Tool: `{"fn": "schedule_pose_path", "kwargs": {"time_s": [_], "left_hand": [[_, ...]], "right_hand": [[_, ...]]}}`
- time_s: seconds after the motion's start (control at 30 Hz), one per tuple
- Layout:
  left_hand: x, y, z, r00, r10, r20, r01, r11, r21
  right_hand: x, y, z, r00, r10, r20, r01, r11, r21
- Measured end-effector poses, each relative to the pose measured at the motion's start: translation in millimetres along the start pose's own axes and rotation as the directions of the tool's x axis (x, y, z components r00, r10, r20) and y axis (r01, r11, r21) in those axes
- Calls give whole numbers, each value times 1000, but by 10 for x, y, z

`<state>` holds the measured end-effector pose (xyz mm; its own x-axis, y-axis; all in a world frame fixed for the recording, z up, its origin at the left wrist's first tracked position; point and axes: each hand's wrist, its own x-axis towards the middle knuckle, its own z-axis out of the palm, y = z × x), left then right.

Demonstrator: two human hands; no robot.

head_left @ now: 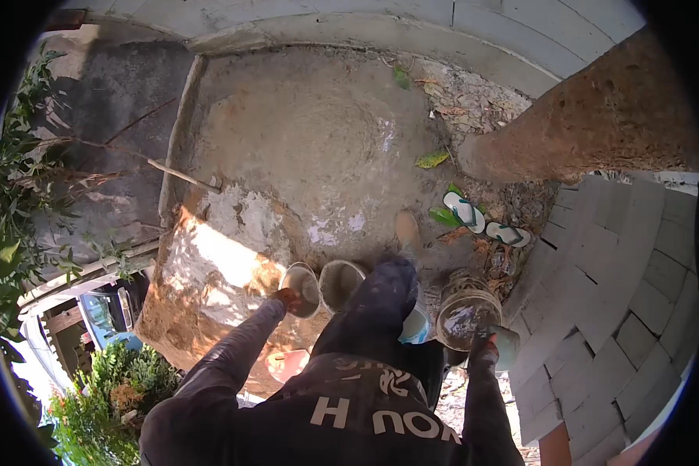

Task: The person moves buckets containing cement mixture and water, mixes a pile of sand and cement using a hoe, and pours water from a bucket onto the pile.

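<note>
2 groups of white letters (330, 412), "YOU" and "H", cross the shirt (287, 427) upside down. Left hand (286, 298) meets the left bucket's (309, 289) rim; right hand (486, 346), the right bucket (462, 322); grips unclear. 2 sandals (464, 213) lie ahead.

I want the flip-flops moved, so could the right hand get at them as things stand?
Probably not right away: the right hand is beside a bucket, seemingly holding a container, and the flip-flops lie on the ground beyond that bucket.
</note>
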<state>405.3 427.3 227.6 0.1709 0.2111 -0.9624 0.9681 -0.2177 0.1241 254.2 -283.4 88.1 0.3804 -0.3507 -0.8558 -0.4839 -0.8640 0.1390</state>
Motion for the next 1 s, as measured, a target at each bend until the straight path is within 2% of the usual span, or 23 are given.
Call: {"fn": "schedule_pose_path", "kwargs": {"time_s": [0.07, 0.1, 0.13, 0.17, 0.2, 0.27, 0.3, 0.33, 0.4, 0.5, 0.57, 0.63, 0.7, 0.73, 0.77, 0.83, 0.9, 0.97, 1.0], "left_hand": [[150, 826, -211, 999, 21, -35, -27, 982, -187], [-141, 1330, -156, 987, 135, -82, -150, 963, -224], [-72, 1505, -263, 977, 211, -40, -215, 950, -224], [-431, 1952, -139, 976, 205, -74, -215, 961, -174], [-558, 2143, -133, 969, 245, -6, -241, 950, -200], [-414, 2198, -137, 962, 272, 26, -262, 944, -201], [-184, 2025, -163, 926, 354, 129, -327, 925, -192], [28, 1964, -208, 867, 449, 217, -412, 890, -195], [-324, 2198, 33, 870, 492, 47, -492, 871, -12], [-288, 2240, 232, 817, 575, -40, -576, 814, -79], [-533, 2384, 277, 882, 459, -107, -470, 875, -117], [-740, 2323, 345, 909, 364, -201, -398, 902, -168], [-723, 2261, 434, 881, 327, -341, -419, 874, -245], [-767, 2147, 496, 875, 287, -389, -407, 872, -273], [-883, 2115, 556, 810, 302, -502, -402, 910, -102], [-1255, 2264, 607, 797, 263, -544, -366, 926, -90], [-1426, 2538, 608, 769, 276, -576, -416, 901, -123], [-1364, 2697, 559, 747, 281, -603, -443, 886, -137], [-1289, 2757, 508, 739, 287, -610, -457, 878, -140]], "right_hand": [[-296, -248, -529, 989, 144, -36, -144, 990, 11], [-435, -393, -841, 976, 213, -54, -212, 977, 23], [-574, -477, -1135, 961, 268, -70, -266, 963, 35], [-708, -559, -1367, 946, 314, -79, -311, 949, 48], [-804, -629, -1563, 935, 343, -93, -339, 939, 54], [-912, -728, -1843, 914, 392, -101, -387, 920, 61], [-644, -595, -1687, 874, 474, -106, -473, 880, 44], [-575, -661, -1836, 878, 469, -92, -466, 883, 51], [-547, -817, -2315, 894, 443, -70, -442, 897, 30], [-7, -1381, -2846, 913, 397, -97, -406, 907, -114], [236, -1949, -3274, 975, 147, -164, -145, 989, 21], [336, -2908, -3794, 983, -129, -132, 101, 975, -198], [1138, -3743, -3845, 964, -249, -90, 197, 901, -386], [877, -4218, -4177, 951, -306, -38, 257, 856, -449], [352, -4669, -4495, 942, -334, 39, 305, 803, -512], [755, -5242, -4425, 892, -443, 94, 417, 724, -550], [425, -5845, -4780, 791, -604, 92, 515, 577, -633], [403, -6444, -5078, 734, -679, 2, 525, 565, -637], [344, -6802, -5298, 734, -678, -30, 535, 605, -589]]}}
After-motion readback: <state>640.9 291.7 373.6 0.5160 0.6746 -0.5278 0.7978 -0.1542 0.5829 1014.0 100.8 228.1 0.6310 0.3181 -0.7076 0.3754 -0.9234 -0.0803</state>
